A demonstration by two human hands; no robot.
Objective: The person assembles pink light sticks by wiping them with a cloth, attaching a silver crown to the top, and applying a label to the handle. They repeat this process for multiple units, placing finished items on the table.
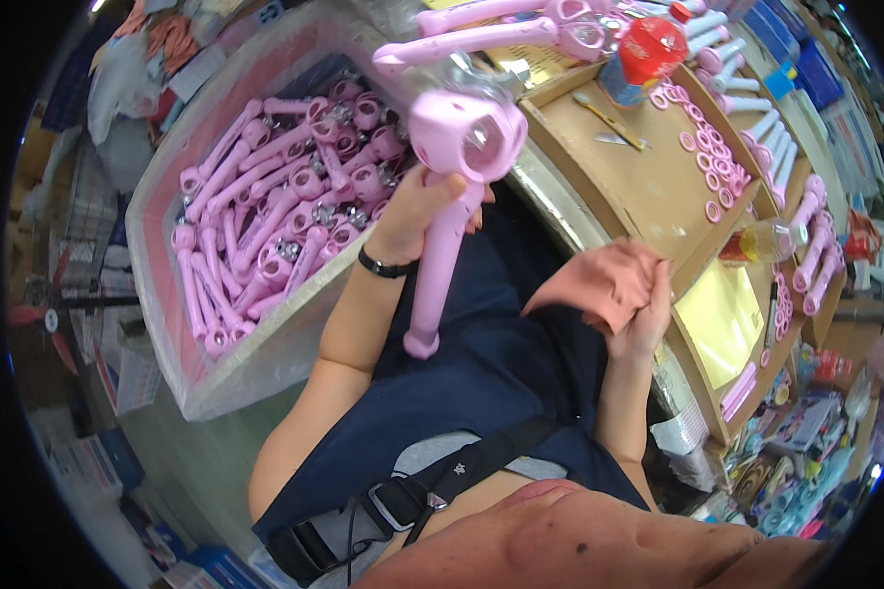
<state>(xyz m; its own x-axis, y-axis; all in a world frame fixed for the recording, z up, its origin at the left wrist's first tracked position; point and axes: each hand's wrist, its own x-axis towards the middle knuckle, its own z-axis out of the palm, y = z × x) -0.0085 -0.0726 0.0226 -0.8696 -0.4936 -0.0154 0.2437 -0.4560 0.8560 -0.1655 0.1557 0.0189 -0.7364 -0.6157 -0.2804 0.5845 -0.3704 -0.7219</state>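
Note:
My left hand (pixel 403 224) is closed around a pink plastic wand (pixel 446 257), just below its hollow, windowed head. The wand stands nearly upright in front of my dark apron, head up, with a shiny tip at the top blurred. To the right, my right hand (pixel 646 319) grips a salmon-coloured cloth (pixel 599 280) that hangs apart from the wand. Many similar pink wands (pixel 280 211) lie heaped in a plastic-lined box (pixel 290 329) beside my left arm; some have silvery parts at the head.
A cardboard tray (pixel 584 162) on the right holds pink rings (pixel 714 165), a small brush (pixel 609 120) and a red-capped bottle (pixel 646 57). Yellow paper (pixel 722 319) and a bottle of yellowish liquid (pixel 761 241) sit nearer. More wands (pixel 491 41) lie at the far edge.

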